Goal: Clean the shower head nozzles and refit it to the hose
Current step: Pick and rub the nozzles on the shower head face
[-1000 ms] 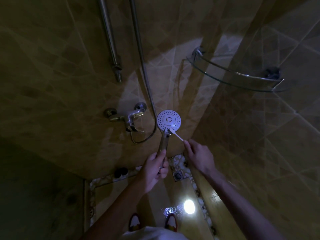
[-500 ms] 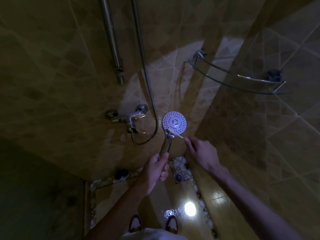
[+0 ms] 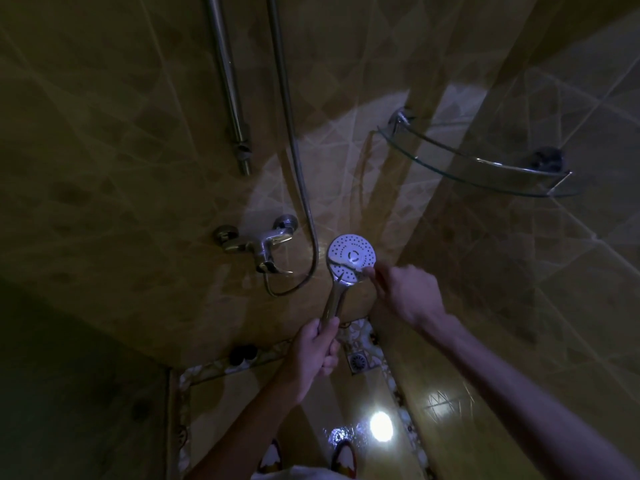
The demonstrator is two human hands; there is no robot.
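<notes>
Head view, dim, lit by one beam. Left hand [image 3: 313, 353] wrapped tight round the handle, at 6 o'clock of the shower head [image 3: 351, 258] — face turned up toward the camera, presumably to keep the nozzles in the light. Right hand [image 3: 403, 292] at 4 o'clock of the face, fingers pinched narrow on a thin white stick [image 3: 346, 265] laid across the lower nozzles; likely mid-scrub. Hose [image 3: 304, 202] hanging just at 9 o'clock, looping to the tap [image 3: 265, 245] — refitting not yet begun, apparently.
</notes>
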